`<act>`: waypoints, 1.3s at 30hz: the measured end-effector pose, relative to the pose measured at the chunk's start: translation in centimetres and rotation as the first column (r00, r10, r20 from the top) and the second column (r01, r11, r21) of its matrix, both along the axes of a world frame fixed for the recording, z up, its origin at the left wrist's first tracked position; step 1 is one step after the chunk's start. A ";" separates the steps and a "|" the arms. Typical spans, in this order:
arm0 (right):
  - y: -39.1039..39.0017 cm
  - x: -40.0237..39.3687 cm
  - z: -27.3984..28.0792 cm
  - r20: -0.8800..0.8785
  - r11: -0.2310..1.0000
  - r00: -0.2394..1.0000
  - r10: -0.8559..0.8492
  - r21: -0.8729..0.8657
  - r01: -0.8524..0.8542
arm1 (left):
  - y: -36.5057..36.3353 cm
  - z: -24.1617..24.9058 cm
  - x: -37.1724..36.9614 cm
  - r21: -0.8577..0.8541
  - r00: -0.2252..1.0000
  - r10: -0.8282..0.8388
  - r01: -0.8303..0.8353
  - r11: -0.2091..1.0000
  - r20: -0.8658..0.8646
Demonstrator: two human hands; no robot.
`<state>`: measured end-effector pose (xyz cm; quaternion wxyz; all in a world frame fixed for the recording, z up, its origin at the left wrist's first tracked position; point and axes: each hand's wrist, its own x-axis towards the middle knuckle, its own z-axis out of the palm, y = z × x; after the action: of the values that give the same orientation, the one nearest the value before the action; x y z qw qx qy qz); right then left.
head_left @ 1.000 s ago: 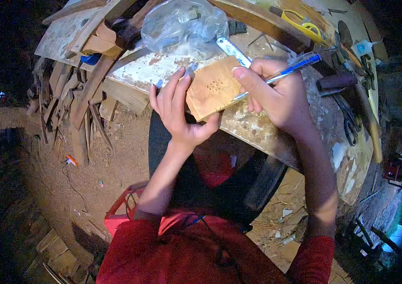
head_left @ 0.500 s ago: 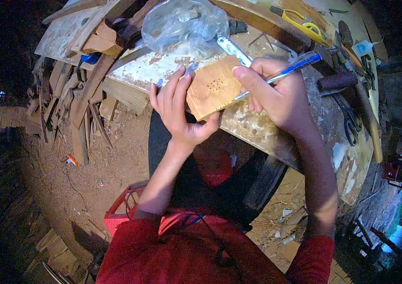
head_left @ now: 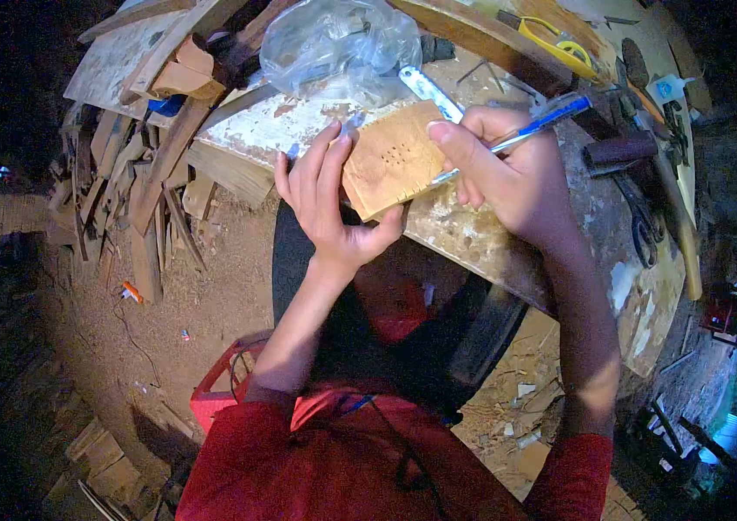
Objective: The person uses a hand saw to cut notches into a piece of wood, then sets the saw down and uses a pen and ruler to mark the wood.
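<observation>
My left hand (head_left: 325, 191) grips a small flat wooden block (head_left: 392, 161) by its left side, thumb under the near edge. A cluster of dark dots or small holes marks the block's face, and short dark lines run along its near edge. In my right hand (head_left: 507, 169) is a blue-and-white pen (head_left: 546, 117), its tip at the block's lower right edge. A ruler-like metal strip (head_left: 429, 94) with a hole in its end lies on the bench just behind the block, partly hidden by my right fingers.
A clear plastic bag (head_left: 338, 48) lies on the worn workbench (head_left: 473, 234). To the right are scissors (head_left: 642, 226), a dark cylinder (head_left: 618, 154) and a yellow-framed tool (head_left: 555, 43). Wood scraps (head_left: 147, 200) are heaped at the left. A red plastic seat (head_left: 217, 382) is below.
The pen tip has shifted very slightly along the block's near edge, where one more short mark seems visible. Both hands keep nearly the same position and hold.
</observation>
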<state>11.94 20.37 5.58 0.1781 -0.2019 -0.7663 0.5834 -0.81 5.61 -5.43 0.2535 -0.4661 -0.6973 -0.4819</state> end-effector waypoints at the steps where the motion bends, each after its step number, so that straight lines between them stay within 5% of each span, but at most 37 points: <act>1: 0.0 0.0 0.1 0.003 1.000 1.000 0.000 -0.006 0.000 | 0.0 -0.1 0.0 0.001 1.000 0.003 -0.003 1.000 -0.003; 39: 0.1 0.1 0.0 0.040 1.000 0.999 -0.013 0.025 0.012 | 0.1 -0.1 0.0 0.026 1.000 0.001 -0.001 1.000 0.001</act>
<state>12.03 20.49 5.58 0.1685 -0.2162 -0.7755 0.5687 -0.85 5.75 -5.53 0.2596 -0.4619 -0.6914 -0.4912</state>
